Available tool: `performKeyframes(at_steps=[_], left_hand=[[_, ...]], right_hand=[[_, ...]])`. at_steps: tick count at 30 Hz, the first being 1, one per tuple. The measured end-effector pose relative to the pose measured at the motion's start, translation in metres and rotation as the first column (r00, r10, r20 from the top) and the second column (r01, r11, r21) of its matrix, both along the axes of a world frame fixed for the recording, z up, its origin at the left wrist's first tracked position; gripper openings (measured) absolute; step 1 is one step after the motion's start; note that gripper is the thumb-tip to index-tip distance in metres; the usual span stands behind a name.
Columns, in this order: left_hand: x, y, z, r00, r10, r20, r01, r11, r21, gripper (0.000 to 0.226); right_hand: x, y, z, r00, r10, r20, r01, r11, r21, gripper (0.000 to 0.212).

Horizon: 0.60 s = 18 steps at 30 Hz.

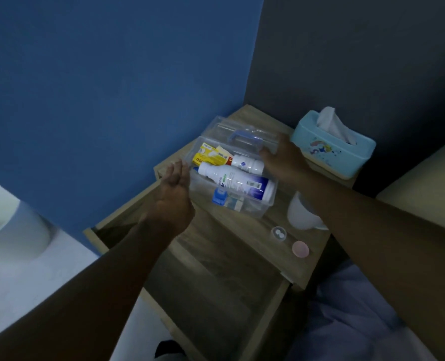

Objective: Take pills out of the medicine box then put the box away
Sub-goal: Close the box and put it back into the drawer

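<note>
Flanking one clear medicine box [252,208] on the nightstand [231,246], we hold our left hand [173,188] open-palmed against its left wall and our right hand [283,158] with fingers spread at its raised lid [231,128]; neither grips. Inside the box lie two white bottles [235,178], one yellow carton [211,158] and one blue item. Right of the box stand one tissue box [338,155], one cup [300,214], one clear pill dish [278,233] and one pink cap [300,248].

The right forearm hides part of the white cup [298,216]; labels on the bottles [238,182] are too blurred to read.
</note>
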State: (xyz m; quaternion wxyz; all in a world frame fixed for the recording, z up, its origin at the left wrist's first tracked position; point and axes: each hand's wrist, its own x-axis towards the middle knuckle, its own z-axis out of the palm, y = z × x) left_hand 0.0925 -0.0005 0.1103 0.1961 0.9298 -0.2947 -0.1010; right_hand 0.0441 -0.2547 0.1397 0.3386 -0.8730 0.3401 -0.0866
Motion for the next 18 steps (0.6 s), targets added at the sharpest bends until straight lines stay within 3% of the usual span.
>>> performKeyframes(at_steps=[4,8,11,13,18], left_hand=[[-0.002,-0.007,-0.011,0.997,-0.032,0.075,0.028,0.998,0.048,0.081],[0.0,-0.006,-0.016,0.997,-0.024,0.075,0.021,0.999,0.039,0.082],[0.003,-0.007,-0.018,0.997,-0.029,0.076,0.024,0.998,0.064,0.084],[0.004,-0.009,-0.018,0.998,-0.026,0.059,0.022,0.998,0.066,0.086],[0.006,-0.009,-0.017,0.994,-0.058,0.089,0.044,0.987,0.156,0.087]], right_hand=[[0.025,-0.014,-0.01,0.978,-0.156,-0.142,0.155,0.988,-0.014,0.066],[0.041,-0.03,-0.013,0.948,-0.245,-0.201,0.271,0.956,0.113,0.059],[0.043,-0.039,-0.017,0.956,-0.282,-0.083,0.293,0.916,0.273,0.052],[0.039,-0.042,-0.017,0.925,-0.38,0.028,0.348,0.871,0.347,0.057],[0.028,-0.039,0.01,0.832,-0.494,0.254,0.386,0.843,0.375,0.068]])
